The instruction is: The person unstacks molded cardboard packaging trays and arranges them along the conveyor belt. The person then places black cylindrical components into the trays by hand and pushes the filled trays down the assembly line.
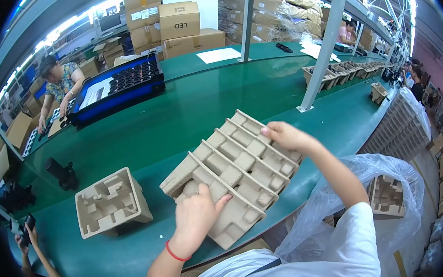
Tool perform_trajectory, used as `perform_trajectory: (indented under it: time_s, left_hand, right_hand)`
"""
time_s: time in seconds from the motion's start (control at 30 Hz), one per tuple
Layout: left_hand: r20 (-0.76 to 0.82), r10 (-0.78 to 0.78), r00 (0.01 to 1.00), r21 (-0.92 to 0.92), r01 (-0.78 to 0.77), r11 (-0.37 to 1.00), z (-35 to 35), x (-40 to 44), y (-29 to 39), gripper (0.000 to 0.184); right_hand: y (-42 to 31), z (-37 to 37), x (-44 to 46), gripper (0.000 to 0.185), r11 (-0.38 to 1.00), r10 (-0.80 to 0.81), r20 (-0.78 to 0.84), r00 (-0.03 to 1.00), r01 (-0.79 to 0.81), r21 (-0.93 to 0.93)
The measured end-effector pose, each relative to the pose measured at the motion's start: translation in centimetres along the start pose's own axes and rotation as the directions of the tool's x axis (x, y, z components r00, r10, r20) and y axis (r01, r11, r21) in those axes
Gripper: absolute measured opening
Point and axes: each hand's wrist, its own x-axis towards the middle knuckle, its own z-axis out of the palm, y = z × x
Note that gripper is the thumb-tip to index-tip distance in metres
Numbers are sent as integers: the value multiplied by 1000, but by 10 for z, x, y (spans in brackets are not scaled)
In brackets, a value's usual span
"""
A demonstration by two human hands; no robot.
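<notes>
- Holding the stack of trays point(244, 160) tilted over the bench point(121, 258), we have both hands on it; whether its underside touches the bench we cannot tell.
- Our left hand point(196, 211) is clamped on the stack's near-left part, thumb spread away from the index finger; its other fingertips are partly hidden from us.
- Our right hand point(289, 136) grips the stack's far-right edge, thumb on top; the remaining fingers seem closed round the side, mostly out of our sight.
- We judge that grips on opposite parts balance the stack well; we should press on the firm ribs, since thin pocket walls could dent.
- If the nested layers start to slip, slow movement and even pressure would probably serve us better than a sharp tug.
- Left of the stack, a single tray point(142, 199) sits on the bench, pockets upward; farther left stands a black part point(62, 174).
- Right of the stack, clear plastic wrap point(406, 176) bunches loosely; we should hold our trays clear of it, as film might snag a corner.
</notes>
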Motion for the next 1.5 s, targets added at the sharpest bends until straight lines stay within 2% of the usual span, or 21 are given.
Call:
perform_trajectory:
  time_s: [0.03,0.17,0.2,0.33,0.43,0.5,0.63,0.77,0.8,0.87,0.97,1.03,1.07,1.17,1.2,1.23,1.3,1.33,1.37,1.43,1.5]
  left_hand:
    - [20,-11,1000,-9,11,1000,-1,2,3,57]
    - [68,4,998,-52,0,999,-11,5,5,58]
    - [58,26,998,-70,-22,997,-11,6,5,58]
    - [98,28,995,-42,-24,999,-8,9,13,58]
    - [85,81,993,-74,-75,994,-9,12,3,57]
    - [54,112,992,-81,-108,991,-10,10,2,56]
    - [32,127,991,-50,-125,991,-13,12,6,55]
    - [57,90,994,-55,-87,995,-20,6,-7,55]
    - [65,67,996,-55,-64,996,-25,2,-11,55]
    - [110,71,991,-28,-68,997,-37,1,-17,55]
    - [77,120,990,-40,-117,992,-31,-1,-17,56]
    - [91,161,983,-63,-155,986,-31,4,-16,55]
    - [119,158,980,-79,-149,986,-30,4,-19,56]
    - [59,160,985,-99,-154,983,-20,-1,-28,57]
    - [43,162,986,-92,-158,983,-18,0,-30,57]
    - [28,159,987,-83,-156,984,-17,0,-30,57]
    - [-6,174,985,-77,-174,982,-13,-1,-30,57]
    - [-35,191,981,-79,-193,978,-10,1,-30,57]
    - [-71,206,976,-78,-212,974,-7,3,-30,57]
    - [-125,234,964,-70,-243,967,-7,3,-26,56]
    - [-132,250,959,-36,-256,966,-16,0,-20,56]
  right_hand:
    - [-13,2,-11,44,990,18,-80,997,-29,-135]
    - [7,-17,-17,44,983,121,-67,990,-110,146]
    - [0,-32,-19,45,985,161,8,987,-161,64]
    - [12,-4,-28,48,926,-22,-251,968,-75,-371]
    - [19,-16,-35,49,996,18,-189,982,-34,-82]
    - [19,-32,-29,49,989,145,-181,973,-142,26]
    - [18,-21,-37,48,977,-1,-270,963,-56,-205]
    - [36,-53,-35,47,981,136,-216,967,-162,-108]
    - [59,-69,-29,45,944,266,-297,917,-310,-114]
    - [117,-86,-22,46,977,76,-601,796,-181,-116]
    - [121,-114,-26,44,894,-52,-661,749,-260,-364]
    - [132,-141,-33,42,855,143,-543,828,-379,-354]
    - [144,-145,-37,36,769,150,-590,793,-469,-435]
    - [153,-131,-52,28,694,-114,-775,621,-508,-510]
    - [128,-120,-52,21,681,-192,-768,611,-480,-552]
    - [110,-111,-48,21,793,-216,-737,641,-325,-515]
    - [49,-78,-44,34,990,-38,-431,902,-24,-137]
    - [23,-50,-43,43,944,161,-208,965,-89,319]
    - [18,-29,-38,53,910,50,11,999,-50,411]
    - [-32,9,-45,63,865,76,275,958,-201,460]
    - [-37,50,-35,66,793,-53,298,953,-141,592]
